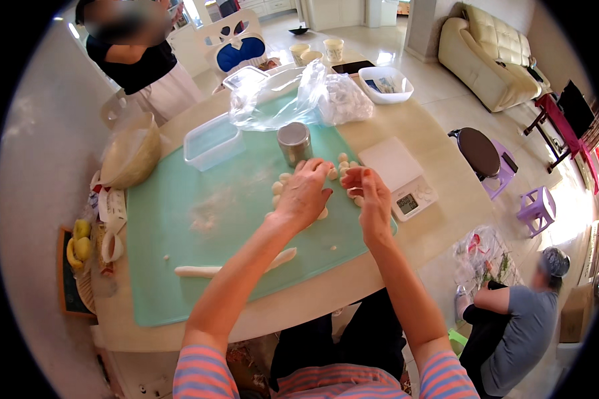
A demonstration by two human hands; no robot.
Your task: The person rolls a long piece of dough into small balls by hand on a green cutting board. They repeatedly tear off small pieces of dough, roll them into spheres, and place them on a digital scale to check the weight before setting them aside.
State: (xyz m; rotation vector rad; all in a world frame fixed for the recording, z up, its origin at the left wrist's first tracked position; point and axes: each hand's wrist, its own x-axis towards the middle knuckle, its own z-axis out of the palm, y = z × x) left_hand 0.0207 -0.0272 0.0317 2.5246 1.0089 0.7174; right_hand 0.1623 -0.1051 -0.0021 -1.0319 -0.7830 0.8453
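Observation:
My left hand (304, 194) reaches palm down over small pale dough pieces (278, 188), its thumb apart from the fingers; its fingertips touch or nearly touch the pieces. Close by on the right, my right hand (371, 199) has its fingers curled in toward the thumb beside more dough pieces (343, 159); what is between them is hidden. A dough rope (199, 271) lies nearer me on the green mat (160, 233), and my left forearm crosses over its middle. Just beyond my left hand stands a metal shaker can (295, 141).
Right of the mat sits a white digital scale (414, 201). Farther back are a clear plastic tub (213, 141), plastic bags (345, 100) and a white container (394, 93). A large bowl (132, 156) stands left. One person (136, 60) stands far left; another (522, 326) squats at right.

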